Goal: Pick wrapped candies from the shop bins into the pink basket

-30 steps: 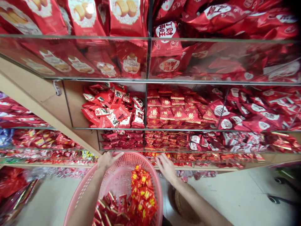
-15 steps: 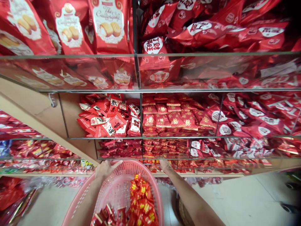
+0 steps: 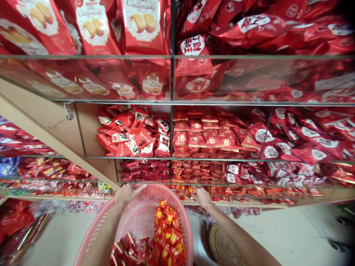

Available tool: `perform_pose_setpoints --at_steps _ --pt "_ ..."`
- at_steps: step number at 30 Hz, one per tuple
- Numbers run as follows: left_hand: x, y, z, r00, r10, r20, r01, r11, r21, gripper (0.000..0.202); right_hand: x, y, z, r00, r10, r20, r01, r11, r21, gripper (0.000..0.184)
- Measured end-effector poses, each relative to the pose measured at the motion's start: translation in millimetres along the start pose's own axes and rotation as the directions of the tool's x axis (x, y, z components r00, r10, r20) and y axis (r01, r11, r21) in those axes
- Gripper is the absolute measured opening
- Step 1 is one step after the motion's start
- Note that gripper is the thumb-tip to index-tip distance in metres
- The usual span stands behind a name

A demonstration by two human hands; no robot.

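- The pink basket (image 3: 138, 218), part-filled with red-and-gold sweet packets (image 3: 168, 229), sits low at centre against the bottom shelf.
- The left hand (image 3: 128, 193) clasps its far rim, fingers curled over, as a second ago.
- The right hand (image 3: 202, 195) has moved from the basket into the lowest bin of wrapped sweets (image 3: 222, 190). Its fingers are buried, so the grip cannot be told.
- Glass-fronted shelves (image 3: 172, 158) of red packets rise above.

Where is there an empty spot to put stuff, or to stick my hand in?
The pink basket is bare on its left side, between the left hand and the red-and-gold packets. The middle shelf bin is bare left of the white-labelled packets. Other shelf bins are packed tight.
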State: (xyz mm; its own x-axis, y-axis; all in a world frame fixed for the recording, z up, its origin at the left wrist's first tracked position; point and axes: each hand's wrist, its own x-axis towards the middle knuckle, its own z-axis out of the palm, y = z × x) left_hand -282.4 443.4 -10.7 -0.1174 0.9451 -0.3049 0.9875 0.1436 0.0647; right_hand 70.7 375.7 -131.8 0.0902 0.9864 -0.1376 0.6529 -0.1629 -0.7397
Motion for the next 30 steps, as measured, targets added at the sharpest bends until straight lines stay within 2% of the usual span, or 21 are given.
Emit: perform_pose_setpoints --at_steps 4,7,9,12,16,20,23,25,28,30 --pt "1.5 -0.7 3.3 1.0 -0.025 -0.008 0.025 1.0 0.001 0.077 -31.1 -24.0 -31.1 0.987 -0.152 0.058 0.159 0.979 -0.127 0.033" --pt "2.7 -1.2 5.0 1.0 -0.029 -0.011 0.029 0.999 -0.017 0.076 -52.8 -57.1 -46.9 0.966 -0.258 0.031 0.26 0.956 -0.138 0.033" --pt "3.2 -1.1 5.3 0.999 -0.035 -0.003 0.035 0.999 -0.019 0.075 -65.0 -82.0 -49.5 0.94 -0.339 0.049 0.342 0.932 -0.118 0.033" --pt "3.6 -0.6 5.0 0.999 -0.053 0.002 0.054 0.999 -0.011 0.074 -78.0 -110.8 -38.5 0.863 -0.469 0.189 0.493 0.863 -0.111 0.032" --pt "4.1 -0.2 4.8 0.998 -0.069 0.007 0.069 0.998 -0.006 0.075 -84.6 -122.7 -9.5 0.761 -0.561 0.327 0.62 0.777 -0.109 0.032" --pt "5.4 -0.9 6.5 0.999 -0.051 -0.005 0.051 0.999 -0.014 0.078 -86.9 -120.2 4.9 0.736 -0.555 0.388 0.64 0.758 -0.128 0.032" --pt "6.4 -1.5 7.5 0.999 -0.042 -0.011 0.042 0.999 -0.013 0.078 -88.6 -117.4 -1.4 0.75 -0.573 0.329 0.623 0.78 -0.063 0.035" --pt "6.7 -1.5 7.2 0.999 -0.04 -0.002 0.04 0.999 -0.02 0.076 -85.8 -111.5 -9.7 0.807 -0.559 0.192 0.568 0.823 0.006 0.031" --pt "6.2 -0.7 5.3 0.999 -0.045 0.02 0.045 0.999 -0.028 0.076 -68.3 -88.0 -20.9 0.916 -0.398 -0.053 0.401 0.914 0.066 0.025" --pt "5.3 0.2 3.9 0.998 -0.05 0.03 0.051 0.998 -0.021 0.077 -48.2 -62.3 -24.6 0.961 -0.253 -0.111 0.257 0.966 0.028 0.027"
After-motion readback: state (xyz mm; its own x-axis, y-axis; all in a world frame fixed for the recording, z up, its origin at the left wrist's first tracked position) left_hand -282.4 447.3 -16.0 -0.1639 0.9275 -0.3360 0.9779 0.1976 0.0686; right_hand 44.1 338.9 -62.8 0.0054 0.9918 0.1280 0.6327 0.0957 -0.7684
